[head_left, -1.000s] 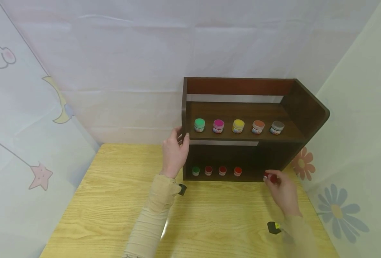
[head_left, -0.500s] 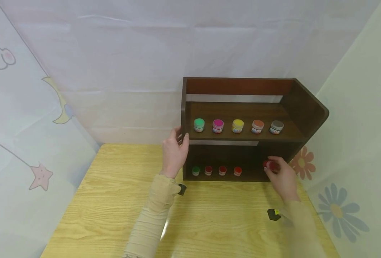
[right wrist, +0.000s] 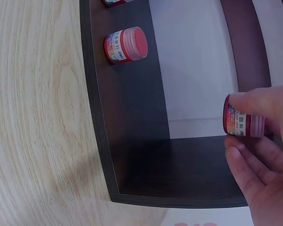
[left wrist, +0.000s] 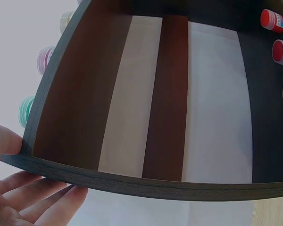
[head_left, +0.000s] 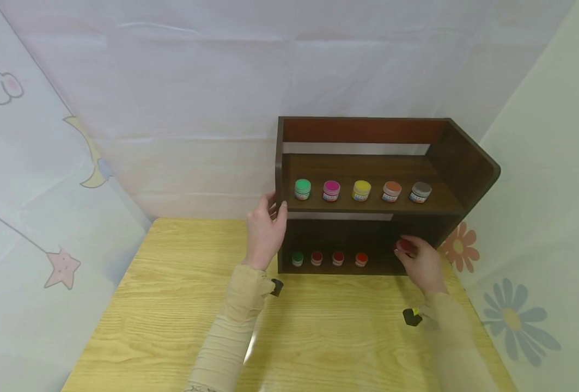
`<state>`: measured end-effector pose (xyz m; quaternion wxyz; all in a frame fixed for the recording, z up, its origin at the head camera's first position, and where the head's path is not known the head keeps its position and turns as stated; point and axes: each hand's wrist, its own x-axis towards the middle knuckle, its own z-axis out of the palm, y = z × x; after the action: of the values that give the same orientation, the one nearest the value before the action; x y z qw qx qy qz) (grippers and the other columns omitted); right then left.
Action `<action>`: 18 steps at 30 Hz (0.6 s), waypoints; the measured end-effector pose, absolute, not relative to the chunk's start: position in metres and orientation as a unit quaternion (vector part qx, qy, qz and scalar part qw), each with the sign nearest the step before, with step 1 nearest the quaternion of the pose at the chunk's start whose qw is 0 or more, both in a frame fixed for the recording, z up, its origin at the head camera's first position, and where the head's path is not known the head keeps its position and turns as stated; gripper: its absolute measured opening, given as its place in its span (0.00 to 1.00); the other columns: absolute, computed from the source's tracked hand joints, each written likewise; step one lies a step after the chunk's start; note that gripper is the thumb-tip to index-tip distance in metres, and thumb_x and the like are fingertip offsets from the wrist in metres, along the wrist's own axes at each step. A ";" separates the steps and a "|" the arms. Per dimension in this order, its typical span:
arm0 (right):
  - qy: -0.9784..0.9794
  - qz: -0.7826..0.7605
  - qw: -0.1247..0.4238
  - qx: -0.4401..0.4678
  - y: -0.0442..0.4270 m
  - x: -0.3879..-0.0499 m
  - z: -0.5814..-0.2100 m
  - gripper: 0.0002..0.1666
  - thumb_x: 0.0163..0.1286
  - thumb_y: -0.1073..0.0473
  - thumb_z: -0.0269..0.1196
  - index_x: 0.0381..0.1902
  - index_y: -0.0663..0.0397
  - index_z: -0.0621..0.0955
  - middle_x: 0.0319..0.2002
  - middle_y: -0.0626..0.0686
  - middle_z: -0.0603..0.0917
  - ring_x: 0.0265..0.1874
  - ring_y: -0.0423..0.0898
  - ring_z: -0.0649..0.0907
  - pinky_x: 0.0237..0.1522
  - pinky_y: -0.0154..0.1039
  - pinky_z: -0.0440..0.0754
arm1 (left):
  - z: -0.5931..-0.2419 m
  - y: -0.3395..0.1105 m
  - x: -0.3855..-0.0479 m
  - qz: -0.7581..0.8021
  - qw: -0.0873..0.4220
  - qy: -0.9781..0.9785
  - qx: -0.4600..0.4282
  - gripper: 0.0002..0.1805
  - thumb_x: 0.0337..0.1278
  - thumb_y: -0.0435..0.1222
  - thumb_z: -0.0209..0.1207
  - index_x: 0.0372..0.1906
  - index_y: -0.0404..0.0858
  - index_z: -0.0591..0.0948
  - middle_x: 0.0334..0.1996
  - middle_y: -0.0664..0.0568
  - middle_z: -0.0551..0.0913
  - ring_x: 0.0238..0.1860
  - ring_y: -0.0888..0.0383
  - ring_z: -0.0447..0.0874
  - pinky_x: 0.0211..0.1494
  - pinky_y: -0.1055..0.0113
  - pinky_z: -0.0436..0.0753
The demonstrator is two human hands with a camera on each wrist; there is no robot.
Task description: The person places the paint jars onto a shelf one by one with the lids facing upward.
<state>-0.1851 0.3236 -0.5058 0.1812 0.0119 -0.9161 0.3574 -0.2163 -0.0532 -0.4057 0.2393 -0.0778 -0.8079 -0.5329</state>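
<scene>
My left hand [head_left: 264, 234] grips the left side panel of a dark brown two-tier shelf [head_left: 375, 212], thumb on one face and fingers on the other in the left wrist view. Between thumb and fingers, my right hand [head_left: 422, 264] pinches a dark red paint jar [right wrist: 237, 117]. That jar is held inside the right part of the lower tier, tipped on its side in the right wrist view and apart from the boards. Along the lower tier stand a dark green jar [head_left: 297, 258], two dark red jars [head_left: 316, 258] and a brighter red jar [head_left: 361, 259].
Upper-tier jars stand in a row: mint green [head_left: 302, 189], magenta [head_left: 331, 191], yellow [head_left: 361, 191], orange [head_left: 391, 191] and grey-lidded [head_left: 420, 193]. The shelf stands on a wood-grain table [head_left: 186, 305]. A pale cloth [head_left: 196, 136] hangs behind, and a flowered one on the right.
My right hand has lifted the dark red jar from near the lower tier's front edge, then moved it slightly left and inward. The left hand has stayed on the side panel.
</scene>
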 end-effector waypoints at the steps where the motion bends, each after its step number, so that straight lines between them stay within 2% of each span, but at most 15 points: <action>1: -0.917 0.356 0.181 0.016 0.324 -0.187 -0.507 0.24 0.67 0.67 0.69 0.60 0.70 0.79 0.47 0.69 0.84 0.43 0.64 0.86 0.43 0.56 0.85 | -0.406 -0.053 -0.216 -0.533 0.239 -0.808 -0.078 0.20 0.72 0.37 0.59 0.61 0.29 0.78 0.56 0.38 0.83 0.50 0.48 0.87 0.50 0.60 0.86; 5: -0.920 0.353 0.169 0.025 0.324 -0.193 -0.511 0.26 0.68 0.67 0.68 0.62 0.71 0.78 0.45 0.68 0.85 0.42 0.64 0.86 0.45 0.61 0.83 | -0.406 -0.053 -0.217 -0.535 0.240 -0.807 -0.079 0.20 0.72 0.37 0.60 0.61 0.29 0.78 0.56 0.38 0.84 0.50 0.47 0.87 0.50 0.60 0.86; 9: -0.925 0.354 0.140 0.012 0.323 -0.197 -0.516 0.27 0.70 0.63 0.67 0.63 0.70 0.76 0.47 0.68 0.84 0.44 0.64 0.86 0.43 0.60 0.84 | -0.406 -0.053 -0.217 -0.537 0.240 -0.805 -0.079 0.20 0.72 0.37 0.59 0.61 0.28 0.78 0.56 0.37 0.83 0.50 0.47 0.87 0.51 0.60 0.86; 14: -0.928 0.355 0.112 0.010 0.322 -0.202 -0.519 0.24 0.69 0.62 0.69 0.59 0.68 0.77 0.48 0.68 0.84 0.44 0.63 0.86 0.42 0.59 0.85 | -0.406 -0.053 -0.217 -0.536 0.240 -0.806 -0.078 0.20 0.72 0.37 0.59 0.61 0.29 0.78 0.55 0.38 0.84 0.49 0.47 0.88 0.51 0.60 0.86; 18: -0.937 0.334 0.102 0.006 0.324 -0.207 -0.526 0.22 0.67 0.60 0.70 0.55 0.66 0.80 0.43 0.65 0.86 0.40 0.61 0.87 0.40 0.58 0.84 | -0.406 -0.053 -0.217 -0.534 0.241 -0.807 -0.077 0.20 0.72 0.36 0.59 0.61 0.29 0.78 0.55 0.38 0.84 0.49 0.48 0.88 0.50 0.61 0.86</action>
<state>-0.2068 0.3238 -0.5258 0.1016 0.0060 -0.9371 0.3339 -0.2170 -0.0530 -0.4061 0.2408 -0.0774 -0.8069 -0.5337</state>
